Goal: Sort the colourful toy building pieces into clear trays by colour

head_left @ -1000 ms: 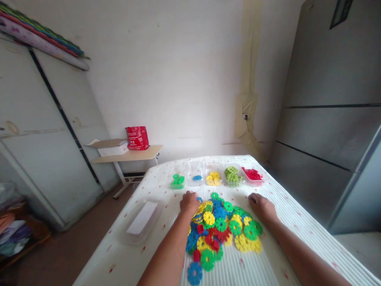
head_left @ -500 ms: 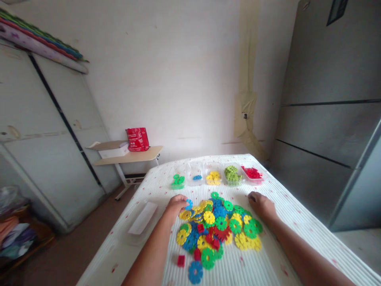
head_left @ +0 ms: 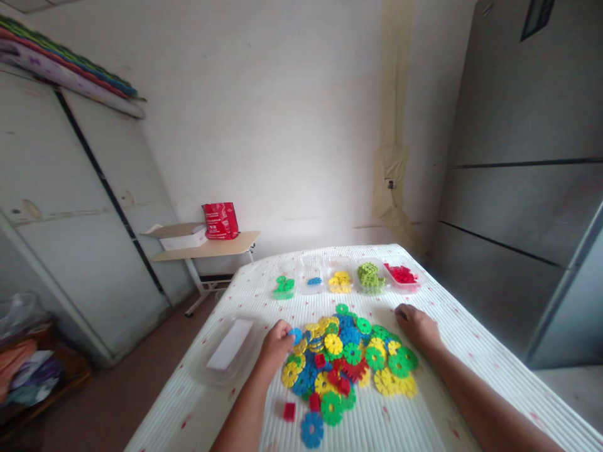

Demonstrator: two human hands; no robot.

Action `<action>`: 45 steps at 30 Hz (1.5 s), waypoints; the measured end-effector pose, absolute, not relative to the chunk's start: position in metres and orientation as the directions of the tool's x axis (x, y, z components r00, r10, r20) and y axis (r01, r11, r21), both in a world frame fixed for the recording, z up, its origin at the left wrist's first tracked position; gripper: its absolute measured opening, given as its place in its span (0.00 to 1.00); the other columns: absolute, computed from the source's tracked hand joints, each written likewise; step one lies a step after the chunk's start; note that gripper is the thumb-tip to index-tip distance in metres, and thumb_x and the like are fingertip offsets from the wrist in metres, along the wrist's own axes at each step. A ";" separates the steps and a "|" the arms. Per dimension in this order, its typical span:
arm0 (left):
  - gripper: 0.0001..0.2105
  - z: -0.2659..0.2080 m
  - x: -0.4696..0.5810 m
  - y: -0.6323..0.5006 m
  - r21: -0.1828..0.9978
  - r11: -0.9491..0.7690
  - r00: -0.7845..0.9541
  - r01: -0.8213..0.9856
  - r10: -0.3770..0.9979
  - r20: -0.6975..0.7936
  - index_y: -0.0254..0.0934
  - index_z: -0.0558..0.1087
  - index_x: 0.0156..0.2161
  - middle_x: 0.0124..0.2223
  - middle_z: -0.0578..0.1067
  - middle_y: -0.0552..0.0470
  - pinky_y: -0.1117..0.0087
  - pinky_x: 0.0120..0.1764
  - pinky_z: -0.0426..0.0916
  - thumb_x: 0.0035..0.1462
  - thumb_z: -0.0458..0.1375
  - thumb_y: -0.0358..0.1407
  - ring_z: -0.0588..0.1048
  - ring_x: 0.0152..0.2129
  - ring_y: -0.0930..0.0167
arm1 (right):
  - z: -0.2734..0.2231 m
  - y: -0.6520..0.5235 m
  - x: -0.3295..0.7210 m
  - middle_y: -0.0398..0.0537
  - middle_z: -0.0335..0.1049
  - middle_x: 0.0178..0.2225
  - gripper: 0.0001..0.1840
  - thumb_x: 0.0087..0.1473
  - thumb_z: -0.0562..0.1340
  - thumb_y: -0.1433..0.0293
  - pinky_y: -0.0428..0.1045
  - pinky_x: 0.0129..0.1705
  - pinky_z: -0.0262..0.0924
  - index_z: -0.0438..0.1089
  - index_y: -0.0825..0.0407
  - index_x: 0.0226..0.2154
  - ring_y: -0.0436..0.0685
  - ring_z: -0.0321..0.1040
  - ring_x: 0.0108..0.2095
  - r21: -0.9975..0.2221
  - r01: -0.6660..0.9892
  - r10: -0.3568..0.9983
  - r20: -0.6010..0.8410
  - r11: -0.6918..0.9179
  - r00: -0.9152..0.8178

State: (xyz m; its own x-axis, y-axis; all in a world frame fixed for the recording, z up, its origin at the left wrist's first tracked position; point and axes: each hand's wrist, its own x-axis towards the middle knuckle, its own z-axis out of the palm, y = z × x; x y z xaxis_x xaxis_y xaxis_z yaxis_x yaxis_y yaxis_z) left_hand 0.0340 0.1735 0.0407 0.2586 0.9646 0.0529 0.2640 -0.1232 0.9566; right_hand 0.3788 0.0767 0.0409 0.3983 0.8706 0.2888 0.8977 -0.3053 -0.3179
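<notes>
My left hand [head_left: 276, 344] is closed, with thumb and fingers pinching a blue notched plastic disc [head_left: 296, 334] at the left edge of a pile. That pile holds many flat flower-shaped discs, such as a yellow disc [head_left: 333, 343], a green disc [head_left: 351, 353] and a blue disc [head_left: 348, 334], mixed with small red blocks [head_left: 320, 360]. To the right of the pile, my right hand [head_left: 418, 323] rests on the table with its fingers curled in; I see nothing in it. Nearest me lie a loose blue disc [head_left: 311, 429] and a red block [head_left: 289, 412].
Across the table's far side stand clear tubs holding green discs [head_left: 284, 285], blue pieces [head_left: 315, 281], yellow discs [head_left: 340, 281], light-green pieces [head_left: 370, 277] and red pieces [head_left: 401, 274]. Left of my arm lies a clear plastic container [head_left: 211, 373]. A side table [head_left: 211, 248] carries a red bag [head_left: 220, 221].
My left hand has drawn slightly back toward me with the blue disc, turning it a little. The right hand stays in place. The whole view has shifted slightly.
</notes>
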 end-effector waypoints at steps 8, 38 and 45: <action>0.08 0.044 0.023 0.154 0.962 -0.136 0.376 0.238 0.926 0.038 0.38 0.63 0.26 0.21 0.68 0.59 0.75 0.24 0.62 0.41 0.54 0.40 0.67 0.19 0.74 | 0.040 0.077 0.380 0.46 0.72 0.36 0.12 0.52 0.51 0.69 0.44 0.28 0.47 0.69 0.49 0.32 0.53 0.67 0.33 -0.320 0.892 0.875 0.262 -0.319 0.407; 0.06 0.041 0.040 0.165 0.805 -0.336 0.310 0.489 0.930 0.200 0.37 0.72 0.25 0.30 0.73 0.54 0.73 0.39 0.63 0.39 0.55 0.27 0.71 0.32 0.70 | 0.038 0.077 0.381 0.45 0.71 0.36 0.11 0.51 0.52 0.70 0.44 0.28 0.48 0.69 0.49 0.31 0.52 0.67 0.33 -0.313 0.901 0.876 0.283 -0.300 0.390; 0.10 0.066 0.037 0.171 0.939 -0.098 0.249 0.329 0.969 0.014 0.37 0.69 0.30 0.16 0.64 0.63 0.78 0.17 0.55 0.36 0.56 0.30 0.63 0.12 0.78 | 0.036 0.079 0.381 0.46 0.71 0.36 0.12 0.53 0.50 0.69 0.43 0.28 0.48 0.69 0.51 0.31 0.51 0.66 0.32 -0.292 0.913 0.886 0.282 -0.286 0.368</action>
